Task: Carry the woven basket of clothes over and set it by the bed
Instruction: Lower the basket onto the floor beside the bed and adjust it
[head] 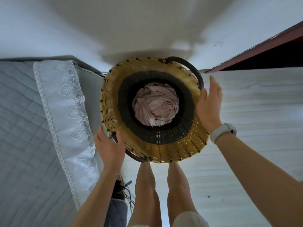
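Both grips spread, fingers open: left hand (110, 148) flat against the near-left rim of the basket (172, 149), thumb beside the dark near handle (136, 157); right hand (209, 105) flat against the right rim, just below the far handle (195, 69), neither handle clasped. White watch (223, 131) on the right wrist. Basket upright, seen straight from above, tan weave near the rim, a dark woven band lower inside, pink clothes (155, 106) bunched at the bottom. Just beside the bed (24, 128), at its right, on the pale floor (254, 128), up against the white wall (147, 22); touching the floor or held slightly above it, cannot tell. Grey quilted cover on the bed, with a white lace-edged cloth (65, 104) hanging along the side nearest the basket. Bare legs (147, 185) right behind the basket. Red-brown door edge (262, 46) at upper right. Tangle of cables (126, 194) by the bed's side, near the left forearm.
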A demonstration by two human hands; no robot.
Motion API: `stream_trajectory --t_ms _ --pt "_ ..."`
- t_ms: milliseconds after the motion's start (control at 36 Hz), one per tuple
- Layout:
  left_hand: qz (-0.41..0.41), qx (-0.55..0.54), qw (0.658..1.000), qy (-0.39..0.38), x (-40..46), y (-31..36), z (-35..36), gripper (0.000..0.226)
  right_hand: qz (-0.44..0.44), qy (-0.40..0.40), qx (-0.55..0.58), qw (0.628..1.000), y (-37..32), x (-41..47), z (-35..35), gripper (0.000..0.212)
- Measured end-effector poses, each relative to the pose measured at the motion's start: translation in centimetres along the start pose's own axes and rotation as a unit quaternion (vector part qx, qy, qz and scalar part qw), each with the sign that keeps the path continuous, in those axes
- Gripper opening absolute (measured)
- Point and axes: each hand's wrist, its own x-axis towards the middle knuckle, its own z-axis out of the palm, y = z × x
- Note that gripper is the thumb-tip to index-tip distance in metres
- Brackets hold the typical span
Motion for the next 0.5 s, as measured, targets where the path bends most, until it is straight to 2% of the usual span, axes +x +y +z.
stream_trajectory --t_ms 83,139,222,333,417,500 --pt "0.089 0.074 0.993 0.006 2.6 1.9 0.1 0.068 0.105 -0.028 -0.039 0.993 3.5 -3.0 0.1 0.050" --pt "0.104 0.107 0.989 -0.011 6.2 3.2 1.7 0.070 0.193 -0.067 -0.056 0.977 6.3 -3.9 1.6 0.052" --pt "0.107 0.147 0.983 -0.026 10.8 5.6 2.6 0.074 0.297 -0.081 -0.025 0.951 8.1 -4.6 2.7 0.056" --pt "0.112 0.161 0.978 -0.065 13.9 7.2 2.5 0.075 0.339 -0.036 0.002 0.940 8.7 -5.8 3.0 0.051" --pt "0.117 0.203 0.972 -0.023 14.8 7.6 3.4 0.060 0.330 -0.015 -0.012 0.944 9.6 -5.4 3.6 0.042" --pt "0.125 0.222 0.967 -0.008 15.2 7.2 3.1 0.054 0.309 0.000 -0.037 0.950 9.9 -4.8 3.5 0.036"
